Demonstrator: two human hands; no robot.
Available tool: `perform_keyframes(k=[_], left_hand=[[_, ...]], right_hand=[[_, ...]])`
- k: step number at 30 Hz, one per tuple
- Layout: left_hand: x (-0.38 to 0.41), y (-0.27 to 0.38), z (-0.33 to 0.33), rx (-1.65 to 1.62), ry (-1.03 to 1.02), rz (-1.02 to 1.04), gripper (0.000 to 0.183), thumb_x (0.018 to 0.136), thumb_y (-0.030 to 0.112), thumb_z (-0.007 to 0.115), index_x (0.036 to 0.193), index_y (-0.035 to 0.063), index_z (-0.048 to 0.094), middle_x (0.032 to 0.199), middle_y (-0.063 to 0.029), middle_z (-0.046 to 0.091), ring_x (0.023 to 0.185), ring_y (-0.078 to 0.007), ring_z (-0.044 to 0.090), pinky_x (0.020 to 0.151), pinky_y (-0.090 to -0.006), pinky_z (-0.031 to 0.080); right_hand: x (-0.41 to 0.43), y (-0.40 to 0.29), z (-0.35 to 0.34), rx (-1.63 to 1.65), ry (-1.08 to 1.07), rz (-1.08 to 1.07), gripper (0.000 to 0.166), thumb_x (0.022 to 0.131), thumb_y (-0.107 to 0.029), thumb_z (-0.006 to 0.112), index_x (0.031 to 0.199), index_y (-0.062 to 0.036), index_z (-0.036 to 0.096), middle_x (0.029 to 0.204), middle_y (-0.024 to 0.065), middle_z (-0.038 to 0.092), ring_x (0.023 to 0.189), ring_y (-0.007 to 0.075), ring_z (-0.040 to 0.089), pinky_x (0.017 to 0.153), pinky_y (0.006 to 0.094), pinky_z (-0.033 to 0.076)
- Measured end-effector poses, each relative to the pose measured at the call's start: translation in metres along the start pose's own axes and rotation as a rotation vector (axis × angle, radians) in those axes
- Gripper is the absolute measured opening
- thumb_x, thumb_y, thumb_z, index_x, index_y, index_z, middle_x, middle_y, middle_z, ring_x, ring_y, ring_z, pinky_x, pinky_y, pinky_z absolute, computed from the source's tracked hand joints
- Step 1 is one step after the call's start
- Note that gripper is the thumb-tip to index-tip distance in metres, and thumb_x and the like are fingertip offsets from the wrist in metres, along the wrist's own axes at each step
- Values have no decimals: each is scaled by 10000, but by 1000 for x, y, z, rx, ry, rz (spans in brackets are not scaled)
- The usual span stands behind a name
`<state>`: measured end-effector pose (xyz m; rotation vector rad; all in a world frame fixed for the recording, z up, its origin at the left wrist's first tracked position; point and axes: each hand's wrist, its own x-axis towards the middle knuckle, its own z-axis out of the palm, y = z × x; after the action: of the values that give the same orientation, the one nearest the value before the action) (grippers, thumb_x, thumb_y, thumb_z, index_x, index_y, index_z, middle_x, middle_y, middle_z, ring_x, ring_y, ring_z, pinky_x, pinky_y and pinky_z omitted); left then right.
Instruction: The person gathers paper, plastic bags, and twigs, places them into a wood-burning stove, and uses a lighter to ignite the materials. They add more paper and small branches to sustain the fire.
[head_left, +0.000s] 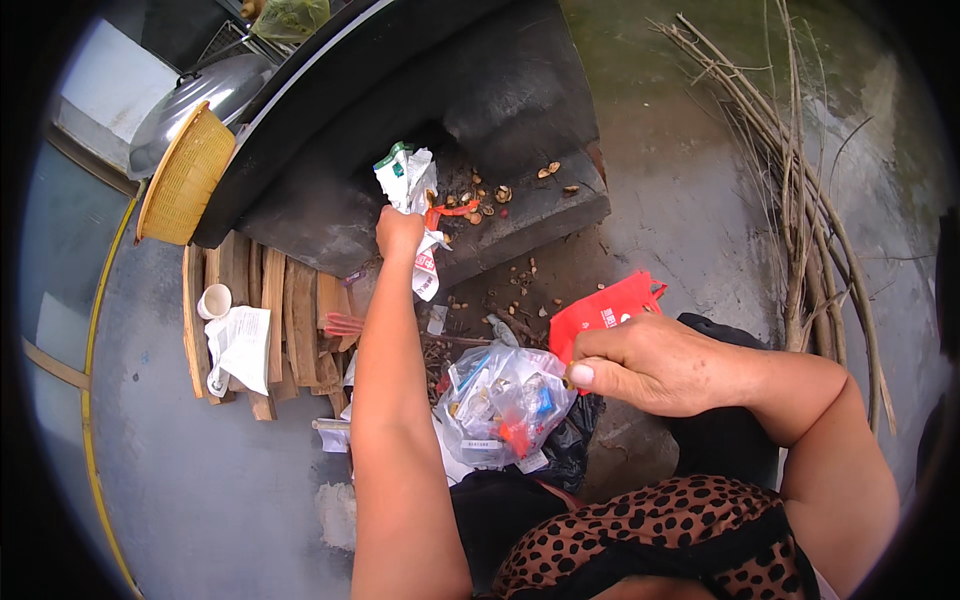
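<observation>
My left hand (400, 234) is closed on crumpled printed paper (409, 180) at the dark opening of a blackened stove (517, 112). A strip of red-orange material (456, 209) lies beside the paper, among nut shells (503, 194) on the stove's ledge. My right hand (651, 364) is over a red bag (600, 309), thumb and index finger pinched together; a small yellowish thing shows at their tips, too small to name. Below and left of that hand, a clear plastic bag (499, 405) full of mixed rubbish rests against a black plastic bag (574, 442).
Split firewood (300, 322) lies on the left, bearing a paper cup (215, 301) and a crumpled sheet (247, 346). A yellow woven basket (187, 176) leans at the stove's left rim near a metal lid (217, 82). Long dry branches (806, 195) lie at right.
</observation>
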<state>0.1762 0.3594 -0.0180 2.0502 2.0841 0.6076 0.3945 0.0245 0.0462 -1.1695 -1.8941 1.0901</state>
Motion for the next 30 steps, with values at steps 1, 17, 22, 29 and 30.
perform_keyframes(k=[1,17,22,29,30], left_hand=[[14,2,6,7,15,0,355,731,163,563,1044,-5,570,1066,-245,607,1019,-393,577,870,-441,454],[201,13,103,146,73,31,454,812,402,586,1091,45,605,1094,-198,614,1030,-356,590,854,-432,491],[219,12,124,193,67,37,565,838,533,524,1133,54,580,1154,-192,587,1075,-350,567,870,-437,477],[235,9,143,111,38,78,833,735,654,557,1310,68,414,1258,-208,513,1158,-349,504,935,-426,427],[236,12,144,95,41,75,924,693,690,575,1356,82,365,1279,-211,495,1185,-344,482,959,-415,410]], right_hand=[[3,2,-2,-18,10,-24,414,937,-405,442,859,-11,543,625,191,540,622,398,550,556,459,426],[89,58,-13,-161,-219,6,416,890,-409,526,765,-12,533,616,147,559,599,343,586,519,421,469],[105,68,-17,-162,-302,52,322,864,-373,594,857,-54,545,662,88,558,610,299,586,488,385,477],[119,69,-20,-104,-339,51,318,865,-371,595,848,-57,546,656,87,554,603,287,584,478,370,476],[120,69,-21,-99,-340,47,318,864,-372,595,847,-58,546,656,86,554,602,285,584,477,368,476]])
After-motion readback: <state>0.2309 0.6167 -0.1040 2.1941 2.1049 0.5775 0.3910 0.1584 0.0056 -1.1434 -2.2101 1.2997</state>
